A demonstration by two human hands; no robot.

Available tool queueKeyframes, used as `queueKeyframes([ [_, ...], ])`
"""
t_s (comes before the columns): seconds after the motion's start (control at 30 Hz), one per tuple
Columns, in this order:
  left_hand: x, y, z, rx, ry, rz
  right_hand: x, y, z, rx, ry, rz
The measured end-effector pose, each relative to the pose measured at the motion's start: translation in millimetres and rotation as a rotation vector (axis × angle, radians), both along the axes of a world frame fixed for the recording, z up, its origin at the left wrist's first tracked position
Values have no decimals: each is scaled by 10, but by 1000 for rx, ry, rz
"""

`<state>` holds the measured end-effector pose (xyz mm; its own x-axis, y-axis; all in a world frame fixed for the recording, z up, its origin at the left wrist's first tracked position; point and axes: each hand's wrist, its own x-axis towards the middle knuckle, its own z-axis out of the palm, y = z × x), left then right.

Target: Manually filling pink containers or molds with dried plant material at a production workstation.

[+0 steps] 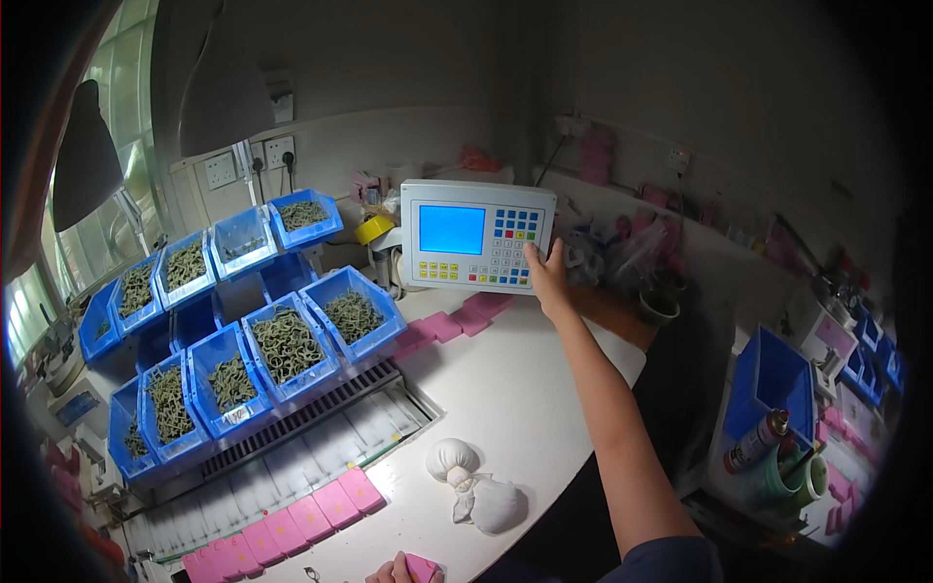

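Observation:
My right hand (551, 280) reaches out to the lower right edge of a grey control panel (477, 272) with a lit blue screen (451, 229). One digit lies on its keypad, and the others sit along its side edge, straddling it. At the bottom edge of the view, partly cut off, my left hand (392, 571) grips a pink block (420, 568). A row of similar pink blocks (310, 518) lines the near side of a recessed tray (291, 466) to its left. A white cloth bundle tied in the middle (461, 478) lies on the white table (503, 393).
Blue bins (290, 341) of small greenish pieces stand in two tiers at left, under lamp shades (89, 157). Yellow tape (374, 229) is left of the panel. More pink blocks (444, 326) lie below it. At right are a blue bin (769, 382) and a spray can (756, 439).

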<state>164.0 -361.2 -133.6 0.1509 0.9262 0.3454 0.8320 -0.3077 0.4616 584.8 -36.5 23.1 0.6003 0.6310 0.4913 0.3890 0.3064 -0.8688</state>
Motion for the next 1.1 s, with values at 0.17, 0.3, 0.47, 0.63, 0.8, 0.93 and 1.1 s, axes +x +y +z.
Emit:
queueKeyframes([
  [0.17, -3, 6, 5, 7, 0, -5, 24, 7, -18, -1, -12, -10],
  [0.3, 6, 6, 24, 2, 0, 4, -40, -5, -10, -6, -23, -51],
  [0.47, 10, 6, 20, 8, 1, -1, -31, -1, -16, 2, -15, -49],
  [0.63, 3, 9, 5, 47, 18, -4, -2, 34, -55, 31, -3, -18],
  [0.8, 7, 9, 4, 37, 5, -2, 29, 42, -61, -29, -31, -16],
  [0.93, 3, 10, 5, 8, 4, 5, 4, 35, -52, -22, -30, -24],
  [1.1, -7, 20, -3, 22, 18, -16, 76, 80, -92, 19, 12, 104],
])
